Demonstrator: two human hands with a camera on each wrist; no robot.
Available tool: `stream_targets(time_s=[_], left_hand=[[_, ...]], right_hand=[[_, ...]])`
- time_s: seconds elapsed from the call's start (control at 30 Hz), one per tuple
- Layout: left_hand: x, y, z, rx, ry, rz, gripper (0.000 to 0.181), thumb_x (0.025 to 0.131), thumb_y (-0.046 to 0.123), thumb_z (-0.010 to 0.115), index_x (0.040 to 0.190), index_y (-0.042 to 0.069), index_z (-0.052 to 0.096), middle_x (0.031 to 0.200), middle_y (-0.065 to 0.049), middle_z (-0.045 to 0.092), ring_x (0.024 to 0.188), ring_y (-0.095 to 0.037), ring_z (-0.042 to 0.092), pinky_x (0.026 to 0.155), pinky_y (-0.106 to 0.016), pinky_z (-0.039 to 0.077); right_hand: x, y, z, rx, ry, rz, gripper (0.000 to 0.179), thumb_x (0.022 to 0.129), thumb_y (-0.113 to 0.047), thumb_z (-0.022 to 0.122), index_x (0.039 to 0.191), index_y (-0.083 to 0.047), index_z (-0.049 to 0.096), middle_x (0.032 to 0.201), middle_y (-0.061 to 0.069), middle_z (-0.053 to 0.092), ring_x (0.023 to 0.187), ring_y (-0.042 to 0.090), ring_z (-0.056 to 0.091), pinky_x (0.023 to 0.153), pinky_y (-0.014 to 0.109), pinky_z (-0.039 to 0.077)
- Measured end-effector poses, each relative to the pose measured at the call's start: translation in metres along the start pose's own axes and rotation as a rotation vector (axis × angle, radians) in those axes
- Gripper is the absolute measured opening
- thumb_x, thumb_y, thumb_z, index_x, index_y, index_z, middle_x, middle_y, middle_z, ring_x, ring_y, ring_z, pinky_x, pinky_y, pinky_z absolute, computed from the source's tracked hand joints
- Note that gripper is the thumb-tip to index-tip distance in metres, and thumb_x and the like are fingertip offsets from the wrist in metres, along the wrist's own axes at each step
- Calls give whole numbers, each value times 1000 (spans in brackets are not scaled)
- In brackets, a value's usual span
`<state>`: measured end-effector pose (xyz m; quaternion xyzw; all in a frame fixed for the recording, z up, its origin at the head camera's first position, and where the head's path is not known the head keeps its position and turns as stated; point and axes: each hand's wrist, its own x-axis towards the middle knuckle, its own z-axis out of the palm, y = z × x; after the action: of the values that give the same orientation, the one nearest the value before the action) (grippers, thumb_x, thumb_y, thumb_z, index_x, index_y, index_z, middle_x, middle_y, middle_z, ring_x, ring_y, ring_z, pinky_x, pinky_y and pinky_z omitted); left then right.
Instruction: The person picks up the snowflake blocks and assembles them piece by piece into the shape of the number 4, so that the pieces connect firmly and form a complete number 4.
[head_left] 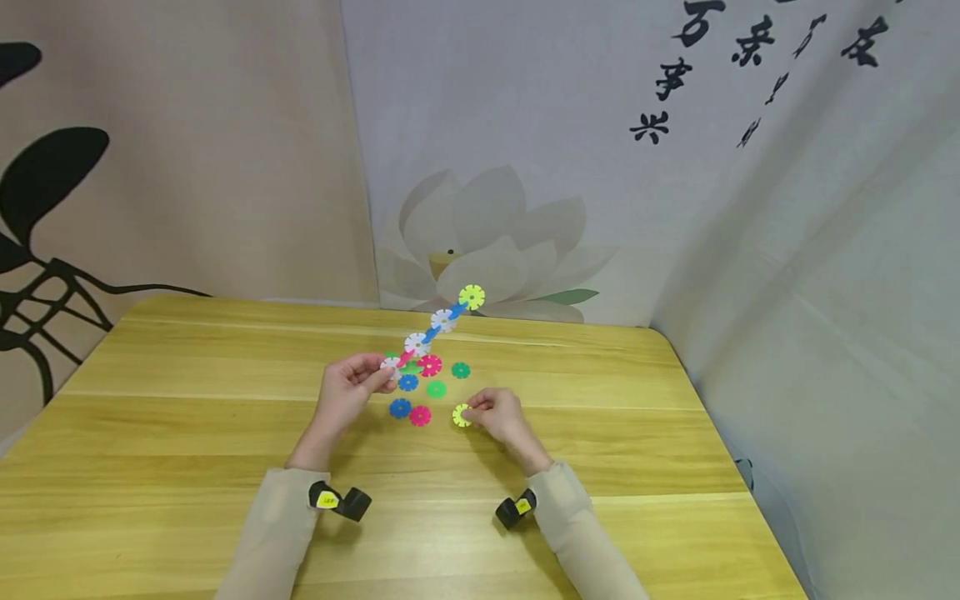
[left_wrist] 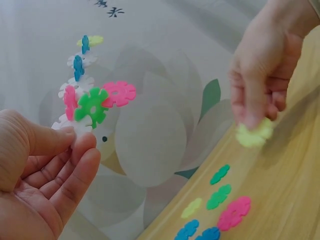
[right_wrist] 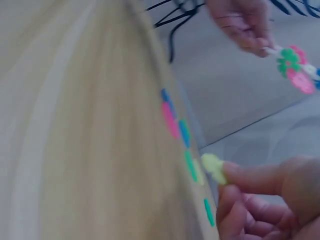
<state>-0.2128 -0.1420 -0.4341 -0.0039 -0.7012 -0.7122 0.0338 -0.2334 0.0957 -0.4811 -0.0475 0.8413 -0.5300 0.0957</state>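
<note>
My left hand (head_left: 348, 396) pinches a white notched disc (left_wrist: 72, 125) at the lower end of a chain of interlocking plastic discs. From there the chain slants up and away: a pink disc (left_wrist: 70, 102), then white and blue discs (left_wrist: 78, 67) by turns, ending in a yellow disc (head_left: 472, 297). Off its lower end branch a green disc (left_wrist: 91, 107) and another pink one (left_wrist: 120, 94). Lower and to the right, my right hand (head_left: 498, 414) holds a single yellow disc (right_wrist: 212, 166) between thumb and fingers. The two hands are apart.
Loose discs lie on the wooden table (head_left: 630, 500) between and beyond the hands: blue (head_left: 400, 407), pink (head_left: 420, 416), light green (head_left: 436, 389), darker green (head_left: 461, 370) and others. A curtain (head_left: 510, 125) printed with a lotus hangs behind the table's far edge.
</note>
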Motion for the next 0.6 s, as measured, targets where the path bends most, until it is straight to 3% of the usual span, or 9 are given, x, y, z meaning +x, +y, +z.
stream_targets(time_s=[0.13, 0.33, 0.6], left_hand=[[-1, -1, 0, 3, -11, 8, 22, 89, 1, 61, 104, -15, 57, 81, -6, 63, 68, -6, 64, 68, -22, 57], [-5, -2, 1, 17, -21, 20, 21, 90, 1, 61, 103, -15, 58, 81, -7, 63, 68, -6, 64, 69, -23, 57], [-11, -3, 4, 61, -34, 29, 21, 90, 2, 60, 104, -13, 58, 84, -10, 62, 69, -6, 64, 70, -21, 57]], right_hand=[[-1, -8, -4, 234, 8, 68, 14, 82, -4, 70, 83, 8, 65, 61, 0, 58, 51, 8, 50, 45, 16, 41], [-5, -23, -12, 431, -45, 116, 17, 88, -12, 64, 75, -2, 63, 59, -1, 57, 49, 6, 48, 43, 14, 37], [-11, -42, -17, 487, -123, 89, 17, 93, -13, 56, 81, -2, 61, 62, -1, 55, 50, 5, 46, 43, 12, 35]])
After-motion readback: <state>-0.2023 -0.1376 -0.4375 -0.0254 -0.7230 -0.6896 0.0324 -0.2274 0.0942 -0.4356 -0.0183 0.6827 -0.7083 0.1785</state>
